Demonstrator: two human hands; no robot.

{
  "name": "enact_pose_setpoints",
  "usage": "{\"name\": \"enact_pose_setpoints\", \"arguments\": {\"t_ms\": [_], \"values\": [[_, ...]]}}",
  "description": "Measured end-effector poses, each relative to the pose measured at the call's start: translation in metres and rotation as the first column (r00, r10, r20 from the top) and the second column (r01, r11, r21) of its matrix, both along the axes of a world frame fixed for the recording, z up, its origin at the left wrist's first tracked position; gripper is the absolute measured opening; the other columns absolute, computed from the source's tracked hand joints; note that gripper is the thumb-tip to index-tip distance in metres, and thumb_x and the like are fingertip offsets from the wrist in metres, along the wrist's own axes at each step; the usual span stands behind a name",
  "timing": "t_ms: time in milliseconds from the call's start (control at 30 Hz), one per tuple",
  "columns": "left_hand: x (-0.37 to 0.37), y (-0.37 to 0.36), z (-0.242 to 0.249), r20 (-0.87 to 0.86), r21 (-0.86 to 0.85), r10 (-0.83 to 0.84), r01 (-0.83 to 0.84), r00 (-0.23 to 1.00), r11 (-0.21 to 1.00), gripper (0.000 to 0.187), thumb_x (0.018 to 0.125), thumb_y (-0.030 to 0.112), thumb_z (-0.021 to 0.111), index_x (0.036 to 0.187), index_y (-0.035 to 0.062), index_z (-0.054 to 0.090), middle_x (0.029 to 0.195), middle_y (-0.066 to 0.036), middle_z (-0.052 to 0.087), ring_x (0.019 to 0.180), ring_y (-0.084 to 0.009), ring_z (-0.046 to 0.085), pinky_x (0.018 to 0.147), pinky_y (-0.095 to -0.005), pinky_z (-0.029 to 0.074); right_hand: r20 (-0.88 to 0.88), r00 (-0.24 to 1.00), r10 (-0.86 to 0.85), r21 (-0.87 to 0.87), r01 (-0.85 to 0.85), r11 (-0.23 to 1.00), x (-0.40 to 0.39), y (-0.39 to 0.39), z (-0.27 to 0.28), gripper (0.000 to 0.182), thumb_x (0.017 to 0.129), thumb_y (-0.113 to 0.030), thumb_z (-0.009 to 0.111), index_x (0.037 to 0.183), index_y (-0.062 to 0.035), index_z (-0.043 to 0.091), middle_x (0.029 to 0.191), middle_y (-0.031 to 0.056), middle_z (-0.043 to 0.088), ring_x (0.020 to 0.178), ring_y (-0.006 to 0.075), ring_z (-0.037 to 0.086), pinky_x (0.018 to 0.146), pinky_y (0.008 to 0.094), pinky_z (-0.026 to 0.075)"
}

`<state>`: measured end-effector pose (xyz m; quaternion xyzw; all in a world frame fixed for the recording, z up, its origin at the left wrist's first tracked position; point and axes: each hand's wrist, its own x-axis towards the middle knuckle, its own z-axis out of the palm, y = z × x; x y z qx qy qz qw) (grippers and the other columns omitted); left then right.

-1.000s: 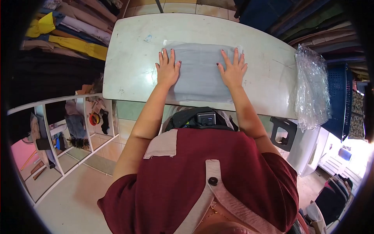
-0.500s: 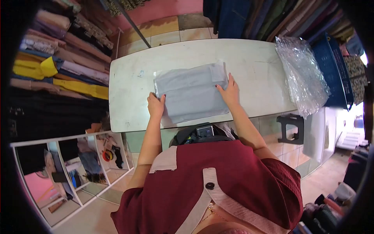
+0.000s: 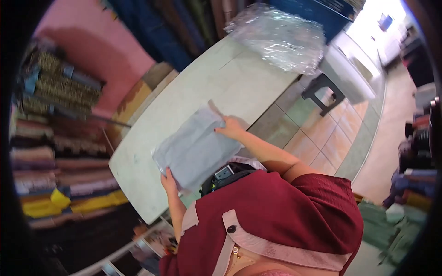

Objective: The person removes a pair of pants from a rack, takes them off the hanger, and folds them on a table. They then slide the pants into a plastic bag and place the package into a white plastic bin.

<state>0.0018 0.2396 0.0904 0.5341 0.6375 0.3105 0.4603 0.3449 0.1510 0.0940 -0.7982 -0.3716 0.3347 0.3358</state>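
A light grey folded garment in a clear plastic bag [image 3: 195,145] lies across my front, overlapping the near part of the white table [image 3: 152,122]. My left hand [image 3: 169,181] grips its lower left edge, the thumb on top and the other fingers mostly hidden beneath. At the opposite side, my right hand [image 3: 231,129] holds the right edge with thumb on the upper face. A corner of the package sticks up beyond the right hand.
Crumpled clear plastic [image 3: 281,39] covers the table's far end, beside a blue bin [image 3: 317,14]. A dark grey stool [image 3: 323,94] stands on the tiled floor to the right. Stacked fabrics [image 3: 69,165] line the left, and hanging garments [image 3: 170,32] are behind the table.
The view has turned to the right, so the table now runs diagonally. My hands have closed on the package's edges, and it sits nearer my body and the table's near edge.
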Motion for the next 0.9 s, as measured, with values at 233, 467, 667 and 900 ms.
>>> {"name": "enact_pose_setpoints", "arguments": {"t_ms": [233,467,667,900], "values": [[0.039,-0.061,0.010,-0.092,0.163,-0.086,0.100,0.992,0.982,0.052,0.093,0.024,0.051,0.134,-0.0005,0.030,0.128,-0.020,0.045,0.110,-0.0275,0.049,0.095,-0.0367,0.038,-0.172,0.983,-0.061,0.153,0.088,0.984,0.025,-0.078,-0.013,0.078,0.066,-0.028,0.078,0.129,-0.0024,0.040,0.117,0.0189,0.056,0.109,0.0343,0.053,0.093,0.0380,0.043],[0.195,-0.115,0.028,0.091,0.148,-0.357,0.342,0.930,0.928,0.049,0.092,0.013,0.048,0.136,0.0074,0.029,0.132,-0.022,0.040,0.118,-0.0311,0.044,0.101,-0.0371,0.032,-0.294,0.887,-0.355,0.195,0.419,0.887,0.106,-0.250,-0.027,0.078,0.069,-0.027,0.076,0.134,-0.0111,0.035,0.119,0.0207,0.055,0.111,0.0336,0.053,0.093,0.0387,0.042],[0.366,-0.202,0.017,-0.103,0.132,-0.817,0.822,0.568,0.554,0.026,0.090,0.009,0.049,0.114,0.0057,0.057,0.112,-0.012,0.061,0.108,-0.0250,0.055,0.093,-0.0315,0.040,-0.258,0.629,-0.733,0.029,0.764,0.645,0.166,-0.419,-0.054,0.069,0.072,-0.020,0.072,0.132,-0.0084,0.040,0.115,0.0204,0.058,0.106,0.0317,0.056,0.091,0.0375,0.044],[0.513,-0.287,0.008,0.012,0.095,-0.940,0.936,0.340,0.339,0.038,0.083,0.002,0.043,0.118,0.0061,0.057,0.116,-0.012,0.059,0.108,-0.0215,0.054,0.091,-0.0295,0.041,-0.356,0.409,-0.840,0.121,0.912,0.392,0.231,-0.545,-0.019,0.067,0.068,-0.012,0.068,0.130,-0.0044,0.044,0.114,0.0160,0.058,0.106,0.0251,0.055,0.091,0.0340,0.043]]}}
